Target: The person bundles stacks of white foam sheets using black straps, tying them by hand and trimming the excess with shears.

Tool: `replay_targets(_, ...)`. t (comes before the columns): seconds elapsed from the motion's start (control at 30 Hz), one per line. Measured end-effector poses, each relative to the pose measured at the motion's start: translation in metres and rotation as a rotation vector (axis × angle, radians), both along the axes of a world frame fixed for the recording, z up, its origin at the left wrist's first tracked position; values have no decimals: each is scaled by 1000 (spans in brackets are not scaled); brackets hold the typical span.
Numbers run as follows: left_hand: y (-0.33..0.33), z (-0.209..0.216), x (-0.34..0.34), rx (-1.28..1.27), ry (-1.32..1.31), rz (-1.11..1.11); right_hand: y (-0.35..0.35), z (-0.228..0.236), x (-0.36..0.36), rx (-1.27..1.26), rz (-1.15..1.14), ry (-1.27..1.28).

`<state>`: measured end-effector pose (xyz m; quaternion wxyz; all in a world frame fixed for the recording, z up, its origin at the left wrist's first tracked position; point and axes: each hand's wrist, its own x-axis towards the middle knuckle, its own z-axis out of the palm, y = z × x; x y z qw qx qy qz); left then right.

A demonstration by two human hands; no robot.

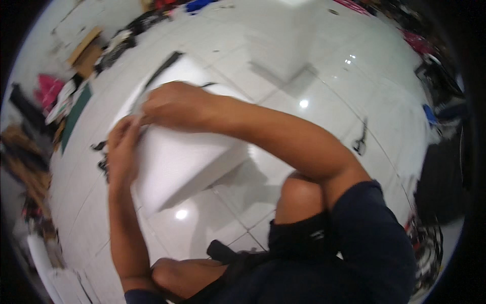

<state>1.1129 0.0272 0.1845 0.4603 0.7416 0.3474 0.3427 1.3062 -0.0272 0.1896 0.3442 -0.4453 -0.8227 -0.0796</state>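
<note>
Lying on tiled floor [334, 109]: white block [177, 157], dark strip [166, 67] along its far left edge. Left hand [123, 149] and right hand [174, 105] meet at that edge, fingers curled narrow; blurred, cannot tell whether strip is gripped. Black scissors [360, 143] well apart, to right.

Wht block [188, 152]: foam-like, thick, approx. rect., broad face up, directly under grip; extends past it toward wearer, side face visible lower R. Blk strip [165, 66]: narrow, runs from grip to block's far end, blurred, partly hidden at grip. Dk piece [209, 84]: short, R of grip; unclear if same strip.
</note>
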Motion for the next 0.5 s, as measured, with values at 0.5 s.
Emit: replay_targets(0.5, 65, -9, -86, 435, 154, 312, -126, -47, 206, -78, -682, 511)
